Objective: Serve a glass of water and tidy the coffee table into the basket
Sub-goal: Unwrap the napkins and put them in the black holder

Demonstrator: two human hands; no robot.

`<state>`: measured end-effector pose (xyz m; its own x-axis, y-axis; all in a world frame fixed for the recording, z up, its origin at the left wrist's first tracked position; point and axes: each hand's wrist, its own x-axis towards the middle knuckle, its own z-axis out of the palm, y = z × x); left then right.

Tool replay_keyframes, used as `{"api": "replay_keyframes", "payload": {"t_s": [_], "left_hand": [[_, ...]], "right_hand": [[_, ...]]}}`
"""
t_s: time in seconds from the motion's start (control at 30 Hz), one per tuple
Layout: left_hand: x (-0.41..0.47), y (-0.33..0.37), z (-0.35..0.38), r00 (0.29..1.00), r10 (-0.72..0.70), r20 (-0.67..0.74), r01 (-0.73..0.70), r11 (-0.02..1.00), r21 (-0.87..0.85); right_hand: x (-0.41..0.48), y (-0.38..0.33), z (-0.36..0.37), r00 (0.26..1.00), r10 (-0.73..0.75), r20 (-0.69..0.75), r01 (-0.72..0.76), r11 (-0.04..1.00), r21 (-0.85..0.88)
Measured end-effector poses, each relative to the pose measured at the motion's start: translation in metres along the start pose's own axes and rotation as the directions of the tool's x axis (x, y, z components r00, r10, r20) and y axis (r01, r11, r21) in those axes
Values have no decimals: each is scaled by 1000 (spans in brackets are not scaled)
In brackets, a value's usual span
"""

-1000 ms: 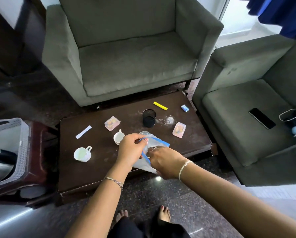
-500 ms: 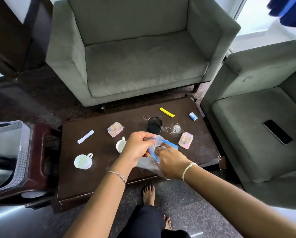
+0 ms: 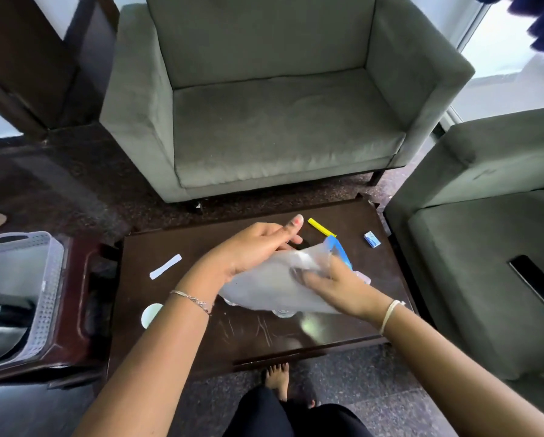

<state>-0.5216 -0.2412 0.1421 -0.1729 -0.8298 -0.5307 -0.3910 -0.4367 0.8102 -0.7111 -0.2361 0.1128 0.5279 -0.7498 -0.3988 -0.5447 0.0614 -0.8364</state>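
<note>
The clear bag (image 3: pixel 273 279) with the blue zip hangs low over the bench (image 3: pixel 248 335). Nothing shows inside it except the right hand's (image 3: pixel 337 285) fingers, blurred behind the plastic, so I cannot tell whether they grip. The left hand (image 3: pixel 251 250) clasps the bag's far end, thumb up. The basket (image 3: pixel 48 279) stands left of the bench, its contents unclear. Half a second ago both hands pinched the zip; now the bag covers the black cup.
</note>
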Motion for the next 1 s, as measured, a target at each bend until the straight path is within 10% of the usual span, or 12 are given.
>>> {"api": "replay_keyframes", "payload": {"t_s": [0.2,0.53,0.7,1.0], "left_hand": [[-28,2,-40,995,69,71,-81,982,171],[-46,-22,-27,980,80,-183,-101,989,-105],[-54,-50,-14,912,21,-410,-223,864,-451],[-67,-82,2,721,-172,-672,-363,732,-576]], "right_hand": [[-1,0,-30,1000,17,15,-22,827,562],[6,10,-62,996,-32,-86,78,788,611],[8,13,-66,987,15,-163,104,712,694],[19,10,-66,959,89,-268,125,718,685]]}}
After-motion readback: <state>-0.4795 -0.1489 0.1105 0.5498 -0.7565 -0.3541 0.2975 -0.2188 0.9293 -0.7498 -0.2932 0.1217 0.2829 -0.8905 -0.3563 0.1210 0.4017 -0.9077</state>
